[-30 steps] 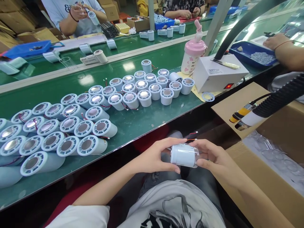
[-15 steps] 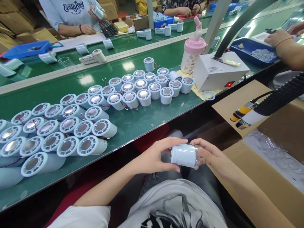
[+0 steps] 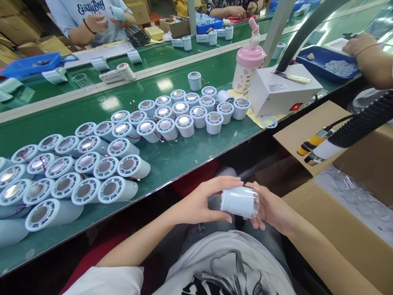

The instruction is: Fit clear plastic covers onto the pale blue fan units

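over lap, white cylinder [image 3: 238, 201], l+r fingers [image 3: 215, 184] hide ends

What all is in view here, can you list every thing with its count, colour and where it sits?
held cylinder: one, pale blue-white with a clear end, between both hands over the lap
cylinders on the table: several dozen, pale blue-white with silvery centres, lying and standing in two clusters on the green table
bottle: one, pink and white, beside the white box
white box: one, red light lit, right end of the table
ring: one, pale, in front of the white box
blue tray: one, small pale parts inside, under a co-worker's hand
cardboard box: one, brown, at right
hose: one, black ribbed
left hand: on the cylinder's left end
right hand: on its clear end
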Available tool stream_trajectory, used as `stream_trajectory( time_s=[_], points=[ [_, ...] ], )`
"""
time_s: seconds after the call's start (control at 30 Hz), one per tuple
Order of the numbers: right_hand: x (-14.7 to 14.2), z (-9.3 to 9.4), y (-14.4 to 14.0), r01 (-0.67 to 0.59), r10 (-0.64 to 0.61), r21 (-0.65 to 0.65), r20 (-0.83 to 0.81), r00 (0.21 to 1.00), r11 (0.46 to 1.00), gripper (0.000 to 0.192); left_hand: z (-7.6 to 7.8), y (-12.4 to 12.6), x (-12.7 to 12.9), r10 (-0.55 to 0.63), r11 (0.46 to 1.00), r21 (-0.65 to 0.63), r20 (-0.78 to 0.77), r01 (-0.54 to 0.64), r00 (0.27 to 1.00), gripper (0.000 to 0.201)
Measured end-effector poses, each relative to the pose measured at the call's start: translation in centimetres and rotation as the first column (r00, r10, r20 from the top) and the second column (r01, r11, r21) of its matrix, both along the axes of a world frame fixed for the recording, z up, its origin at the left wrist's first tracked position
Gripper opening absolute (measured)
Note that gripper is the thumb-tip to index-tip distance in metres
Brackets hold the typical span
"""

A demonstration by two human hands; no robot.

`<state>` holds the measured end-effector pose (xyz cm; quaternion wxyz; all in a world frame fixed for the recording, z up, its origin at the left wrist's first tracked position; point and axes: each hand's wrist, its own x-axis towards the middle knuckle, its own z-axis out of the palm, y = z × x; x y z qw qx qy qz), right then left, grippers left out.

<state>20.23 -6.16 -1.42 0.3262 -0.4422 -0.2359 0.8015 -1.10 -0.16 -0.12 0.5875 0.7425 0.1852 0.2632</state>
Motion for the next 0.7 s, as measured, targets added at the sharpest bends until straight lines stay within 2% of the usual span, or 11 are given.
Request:
stream_trajectory(
  time_s=[0.2, 0.3, 0.4, 0.47, 0.5, 0.53, 0.57, 0.6, 0.63, 0.67, 0.7],
  points=[
    [0.0, -0.2, 0.1, -0.088, 0.074, -0.136, -0.1, 0.992, 0.987, 0.063, -0.3, -0.4, 0.1, 0.008, 0.999, -0.048, 0.015, -0.007, 1.0, 0.074],
    [-0.1, -0.2, -0.1, -0.117, 0.106, -0.163, -0.075, 0.992, 0.98, 0.071, 0.1, -0.6, 0.2, 0.025, 0.996, -0.088, -0.036, -0.028, 0.999, 0.066],
    [0.0, -0.5, -0.6, -0.075, 0.077, -0.019, 0.069, 0.995, 0.997, 0.064, 0.7, -0.8, 0.3, 0.054, 0.989, -0.132, -0.097, -0.067, 0.994, 0.063],
    [0.3, -0.6, -1.0, -0.016, -0.042, 0.22, 0.259, 0.965, 0.975, 0.046, 0.9, -0.8, 0.3, 0.069, 0.982, -0.166, -0.128, -0.09, 0.989, 0.063],
    [0.5, -0.7, -1.1, -0.009, -0.133, 0.375, 0.352, 0.927, 0.927, 0.033, 1.0, -0.8, 0.3, 0.075, 0.977, -0.189, -0.137, -0.1, 0.988, 0.063],
    [0.7, -0.7, -1.2, -0.037, -0.229, 0.537, 0.42, 0.878, 0.843, 0.024, 1.0, -0.8, 0.3, 0.077, 0.97, -0.216, -0.141, -0.107, 0.987, 0.063],
    [0.9, -0.8, -1.3, -0.1, -0.317, 0.684, 0.456, 0.831, 0.723, 0.029, 1.1, -0.7, 0.3, 0.075, 0.962, -0.249, -0.14, -0.108, 0.987, 0.063],
    [1.2, -0.8, -1.3, -0.189, -0.386, 0.795, 0.469, 0.795, 0.577, 0.041, 1.1, -0.7, 0.3, 0.068, 0.953, -0.284, -0.137, -0.105, 0.988, 0.063],
    [1.4, -0.8, -1.3, -0.281, -0.426, 0.859, 0.466, 0.776, 0.427, 0.052, 1.1, -0.6, 0.3, 0.058, 0.944, -0.315, -0.135, -0.099, 0.989, 0.064],
    [1.6, -0.7, -1.3, -0.353, -0.441, 0.885, 0.46, 0.771, 0.304, 0.058, 1.2, -0.6, 0.3, 0.042, 0.937, -0.339, -0.138, -0.087, 0.99, 0.064],
    [1.8, -0.6, -1.3, -0.398, -0.433, 0.886, 0.464, 0.773, 0.24, 0.06, 1.2, -0.5, 0.3, 0.019, 0.932, -0.355, -0.145, -0.07, 0.989, 0.065]
  ],
)
